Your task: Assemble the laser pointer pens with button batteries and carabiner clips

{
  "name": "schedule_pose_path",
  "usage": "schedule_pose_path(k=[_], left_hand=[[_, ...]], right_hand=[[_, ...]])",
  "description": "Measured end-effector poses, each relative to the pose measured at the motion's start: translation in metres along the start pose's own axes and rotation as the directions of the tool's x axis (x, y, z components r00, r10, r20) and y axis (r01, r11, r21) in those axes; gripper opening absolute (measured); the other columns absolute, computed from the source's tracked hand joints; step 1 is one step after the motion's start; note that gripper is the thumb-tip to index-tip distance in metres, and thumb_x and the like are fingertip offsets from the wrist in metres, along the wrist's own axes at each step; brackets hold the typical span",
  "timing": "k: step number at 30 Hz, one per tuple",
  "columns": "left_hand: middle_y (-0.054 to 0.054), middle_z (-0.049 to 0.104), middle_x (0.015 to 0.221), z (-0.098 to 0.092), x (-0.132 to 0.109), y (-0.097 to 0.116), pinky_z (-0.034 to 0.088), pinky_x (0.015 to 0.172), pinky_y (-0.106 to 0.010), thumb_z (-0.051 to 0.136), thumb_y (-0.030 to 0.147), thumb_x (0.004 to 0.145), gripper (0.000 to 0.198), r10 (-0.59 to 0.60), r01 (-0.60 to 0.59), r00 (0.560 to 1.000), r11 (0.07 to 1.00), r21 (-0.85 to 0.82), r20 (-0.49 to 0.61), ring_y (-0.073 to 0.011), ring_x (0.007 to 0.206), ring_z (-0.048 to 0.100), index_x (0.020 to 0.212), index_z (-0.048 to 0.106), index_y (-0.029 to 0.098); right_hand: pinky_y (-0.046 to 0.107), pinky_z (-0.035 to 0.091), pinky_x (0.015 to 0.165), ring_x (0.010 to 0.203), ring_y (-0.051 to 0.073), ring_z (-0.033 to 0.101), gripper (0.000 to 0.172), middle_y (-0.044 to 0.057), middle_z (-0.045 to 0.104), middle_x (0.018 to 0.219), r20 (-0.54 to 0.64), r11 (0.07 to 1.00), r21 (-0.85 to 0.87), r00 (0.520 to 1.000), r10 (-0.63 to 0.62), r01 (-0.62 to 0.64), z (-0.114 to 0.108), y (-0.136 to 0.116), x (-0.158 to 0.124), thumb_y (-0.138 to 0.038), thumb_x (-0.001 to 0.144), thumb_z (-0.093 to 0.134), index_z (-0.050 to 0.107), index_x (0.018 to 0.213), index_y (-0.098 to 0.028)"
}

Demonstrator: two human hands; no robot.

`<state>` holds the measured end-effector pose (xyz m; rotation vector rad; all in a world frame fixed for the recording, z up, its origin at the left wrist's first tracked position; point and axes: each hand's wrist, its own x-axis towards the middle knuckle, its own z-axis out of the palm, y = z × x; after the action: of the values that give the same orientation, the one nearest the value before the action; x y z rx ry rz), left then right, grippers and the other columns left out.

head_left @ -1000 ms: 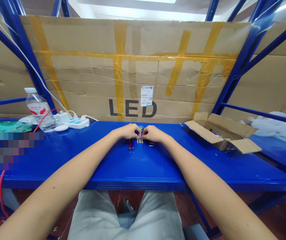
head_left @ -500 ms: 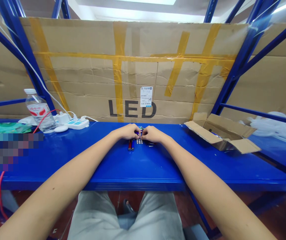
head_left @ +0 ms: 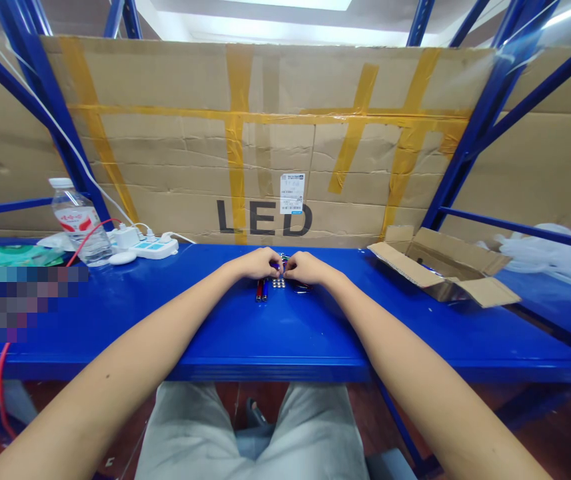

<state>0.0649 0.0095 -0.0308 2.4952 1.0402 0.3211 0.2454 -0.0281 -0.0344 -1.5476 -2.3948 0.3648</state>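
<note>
My left hand is closed, with a small blue metal tube showing at its fingertips. Opposite it, the fingers of my right hand are pinched together close to the tube; whatever they hold is too small to make out. Just below the hands lie several small silver round pieces, looking like button cells, in a tight cluster. To their left are a red tube and a blue tube, side by side. Dark shiny pieces lie partly hidden under my right hand.
The blue table carries an open cardboard box at right. At left stand a water bottle, a white power strip and a red cable. A large cardboard sheet forms the back wall, between blue rack posts.
My right hand has shifted very slightly to the right at the fingertips. My left hand and the pieces on the table look the same.
</note>
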Motion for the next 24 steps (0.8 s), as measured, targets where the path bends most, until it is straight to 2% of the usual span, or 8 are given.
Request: schedule_pose_path(k=[19, 24], left_hand=[[-0.001, 0.069, 0.077, -0.003, -0.003, 0.0, 0.042, 0.068, -0.026, 0.06, 0.024, 0.072, 0.02, -0.02, 0.019, 1.0, 0.999, 0.03, 0.022, -0.0164, 0.074, 0.059, 0.086, 0.072, 0.016], [-0.004, 0.068, 0.091, -0.011, -0.007, -0.003, 0.042, 0.073, -0.026, 0.061, 0.031, 0.074, 0.026, -0.062, 0.066, 0.995, 0.997, 0.045, -0.082, -0.0182, 0.084, 0.059, 0.094, 0.067, 0.015]], right_hand=[[0.021, 0.037, 0.055, 0.066, 0.014, 0.06, 0.013, 0.004, 0.07, 0.073, 0.003, 0.999, 0.049, 1.0, 0.014, -0.014, 0.001, 0.002, 0.001, -0.023, 0.077, 0.065, 0.073, 0.077, -0.014], [0.022, 0.038, 0.06, 0.07, 0.015, 0.06, 0.019, 0.006, 0.072, 0.078, -0.125, 0.999, 0.035, 0.992, -0.012, 0.016, -0.006, 0.011, 0.004, -0.02, 0.083, 0.056, 0.073, 0.077, -0.014]])
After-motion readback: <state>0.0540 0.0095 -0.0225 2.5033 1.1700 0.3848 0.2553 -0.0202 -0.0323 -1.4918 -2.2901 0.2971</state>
